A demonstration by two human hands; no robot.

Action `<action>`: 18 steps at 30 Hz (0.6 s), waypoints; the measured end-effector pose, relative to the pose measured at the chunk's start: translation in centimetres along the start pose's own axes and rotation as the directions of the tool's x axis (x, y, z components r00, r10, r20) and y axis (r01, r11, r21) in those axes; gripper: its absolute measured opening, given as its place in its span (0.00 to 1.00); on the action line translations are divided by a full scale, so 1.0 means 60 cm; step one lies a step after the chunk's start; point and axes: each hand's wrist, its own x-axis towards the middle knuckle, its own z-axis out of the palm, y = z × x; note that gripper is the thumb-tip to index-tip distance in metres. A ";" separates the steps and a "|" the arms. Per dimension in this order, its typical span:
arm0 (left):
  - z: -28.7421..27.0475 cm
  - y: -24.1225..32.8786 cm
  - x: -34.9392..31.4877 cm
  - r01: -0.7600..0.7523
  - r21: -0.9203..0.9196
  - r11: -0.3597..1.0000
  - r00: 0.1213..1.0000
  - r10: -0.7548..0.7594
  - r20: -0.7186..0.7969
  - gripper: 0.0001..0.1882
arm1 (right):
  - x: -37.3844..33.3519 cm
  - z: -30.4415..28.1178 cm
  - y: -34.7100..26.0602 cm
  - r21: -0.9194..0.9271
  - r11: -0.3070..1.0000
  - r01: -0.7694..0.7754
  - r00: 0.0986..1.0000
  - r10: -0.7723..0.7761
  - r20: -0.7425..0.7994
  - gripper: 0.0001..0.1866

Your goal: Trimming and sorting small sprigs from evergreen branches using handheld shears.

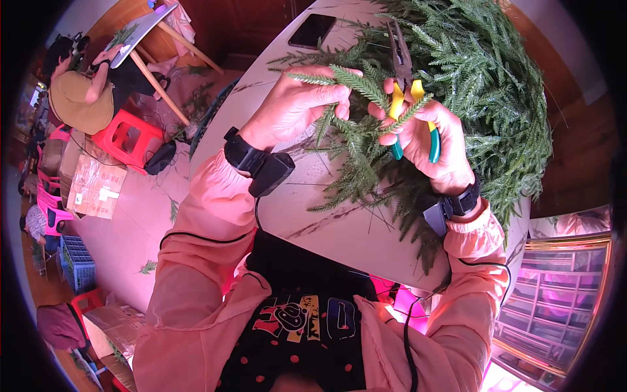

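My left hand pinches a green artificial pine sprig between thumb and fingers. In my right hand is a pair of pliers with yellow and green handles, its jaws pointing away from me. A leafy tip of greenery also crosses in front of the right fingers; whether they grip it too, I cannot tell. Loose pine sprigs lie on the white marbled table below and between my hands. To the right, a big heap of the same pine greenery covers the table and reaches past my right wrist.
A dark phone lies at the table's far edge. Away to the left, another person sits by a red stool at a second table. Cardboard boxes and a blue crate stand on the floor.
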 end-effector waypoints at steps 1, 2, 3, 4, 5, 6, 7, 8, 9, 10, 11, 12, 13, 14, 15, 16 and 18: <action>-0.003 -0.002 0.002 0.000 -0.001 1.000 1.000 0.000 -0.002 0.11 | -0.001 -0.003 -0.002 0.001 1.000 0.010 0.999 -0.010 -0.034 0.20; -0.008 -0.005 0.004 0.003 0.004 1.000 1.000 -0.003 0.015 0.09 | -0.001 -0.006 -0.002 0.002 1.000 0.018 0.998 -0.017 -0.068 0.19; -0.011 -0.005 0.005 0.005 0.009 1.000 0.999 -0.005 0.032 0.08 | 0.000 -0.009 -0.004 0.002 1.000 0.013 0.998 -0.013 -0.066 0.19; -0.014 -0.005 0.006 0.005 0.015 1.000 0.999 -0.006 0.048 0.08 | 0.001 -0.012 -0.007 -0.015 1.000 0.021 0.998 -0.022 -0.066 0.20; -0.017 -0.003 0.005 -0.001 0.016 1.000 0.999 0.000 0.043 0.08 | 0.003 -0.014 -0.010 -0.032 0.999 0.029 0.998 -0.031 -0.063 0.20; -0.018 0.000 0.004 0.036 0.014 0.999 0.999 -0.037 0.034 0.07 | 0.005 -0.015 -0.014 -0.051 0.998 0.035 0.998 -0.038 -0.058 0.20; -0.016 0.003 0.002 0.071 0.011 0.997 0.997 -0.071 0.019 0.07 | 0.004 -0.017 -0.016 -0.055 0.998 0.022 0.999 -0.025 -0.046 0.20; -0.014 0.006 0.000 0.101 0.007 0.995 0.995 -0.101 0.002 0.07 | -0.001 -0.018 -0.016 -0.086 0.996 0.032 0.996 -0.039 -0.076 0.21; -0.012 0.005 0.000 0.083 0.009 0.997 0.996 -0.082 -0.019 0.07 | -0.009 -0.019 -0.015 -0.118 0.992 0.037 0.994 -0.049 -0.101 0.21; -0.016 0.006 -0.002 0.118 0.038 0.992 0.993 -0.118 -0.001 0.07 | 0.000 -0.019 -0.011 -0.143 0.990 0.017 0.993 -0.033 -0.111 0.21; -0.021 0.005 -0.001 0.152 0.063 0.986 0.988 -0.153 0.013 0.08 | 0.003 -0.022 -0.008 -0.145 0.989 -0.027 0.997 0.016 -0.078 0.21; -0.021 0.006 -0.006 0.169 0.103 0.980 0.986 -0.169 -0.010 0.08 | -0.003 -0.024 -0.005 -0.160 0.987 -0.008 0.992 -0.013 -0.129 0.22; -0.018 0.004 -0.003 0.189 0.134 0.973 0.982 -0.187 -0.024 0.09 | -0.011 -0.024 -0.006 -0.184 0.983 0.017 0.981 -0.052 -0.187 0.22; -0.012 0.007 -0.006 0.169 0.179 0.969 0.986 -0.165 -0.037 0.09 | -0.016 -0.021 -0.004 -0.239 0.971 0.021 0.978 -0.070 -0.197 0.24; -0.007 0.009 -0.009 0.154 0.221 0.963 0.988 -0.146 -0.051 0.09 | -0.018 -0.017 -0.002 -0.294 0.955 0.026 0.974 -0.089 -0.206 0.25; -0.003 0.007 -0.005 0.136 0.212 0.968 0.989 -0.120 -0.086 0.09 | -0.026 -0.013 0.002 -0.303 0.953 -0.005 0.981 -0.054 -0.185 0.25; -0.002 0.021 -0.009 -0.002 0.468 0.883 1.000 0.013 -0.020 0.09 | -0.026 0.001 0.002 -0.403 0.915 0.015 0.949 -0.141 -0.283 0.25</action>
